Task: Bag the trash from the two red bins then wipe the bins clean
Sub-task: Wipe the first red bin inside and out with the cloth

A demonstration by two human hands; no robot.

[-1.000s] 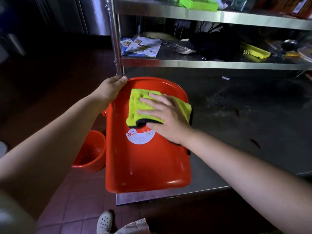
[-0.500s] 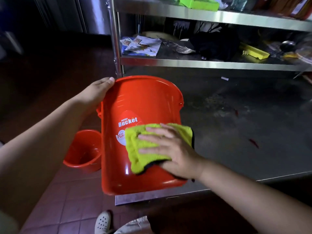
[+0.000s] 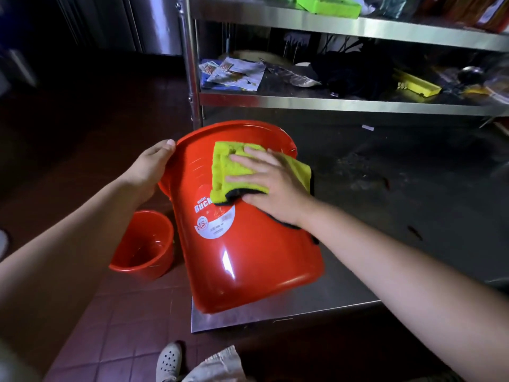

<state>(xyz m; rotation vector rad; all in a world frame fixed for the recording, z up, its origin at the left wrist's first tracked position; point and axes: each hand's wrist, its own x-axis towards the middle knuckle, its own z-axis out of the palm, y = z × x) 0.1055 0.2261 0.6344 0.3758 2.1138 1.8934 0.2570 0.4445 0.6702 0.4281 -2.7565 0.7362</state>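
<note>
A large red bin [image 3: 248,257] lies tilted on the corner of a steel table [image 3: 385,216], its base toward me and its rim toward the shelves. My left hand [image 3: 148,172] grips the rim on the left side. My right hand [image 3: 270,180] lies flat with spread fingers on a yellow-green cloth [image 3: 228,172], pressing it against the bin's upper outer wall, just above the white label. A second, smaller red bin [image 3: 143,244] stands upright on the floor to the left, with its inside in view.
A steel shelf rack [image 3: 330,100] stands behind the table, holding papers, dark cloth and yellow items. The table top is dark and stained. Red floor tiles [image 3: 110,326] lie below, and my shoe [image 3: 168,359] shows at the bottom.
My right hand slid the cloth down the bin's wall, then back up toward the rim. The left hand kept its grip on the rim while the bin tilted slightly.
</note>
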